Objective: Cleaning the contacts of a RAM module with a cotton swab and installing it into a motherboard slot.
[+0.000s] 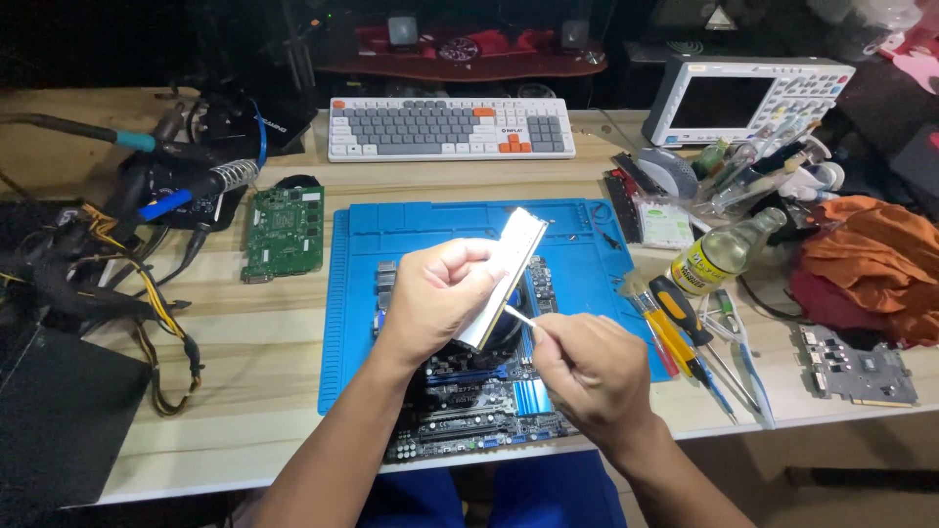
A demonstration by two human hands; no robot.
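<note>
My left hand (pixel 437 293) grips a long white memory module (pixel 511 262), holding it tilted above a computer motherboard (pixel 469 401). My right hand (pixel 585 370) pinches a thin white stick (pixel 519 315) whose tip touches the module's lower edge. The motherboard lies on a blue work mat (pixel 391 244), partly hidden under both hands.
A green circuit board (pixel 285 231) lies left of the mat, with a soldering iron (pixel 210 181) and cables (pixel 147 293) beyond. Screwdrivers (pixel 685 332), a bottle (pixel 729 249), orange cloth (pixel 866 254) and a small board (pixel 859 370) sit right. A keyboard (pixel 450 128) and an oscilloscope (pixel 748 98) stand behind.
</note>
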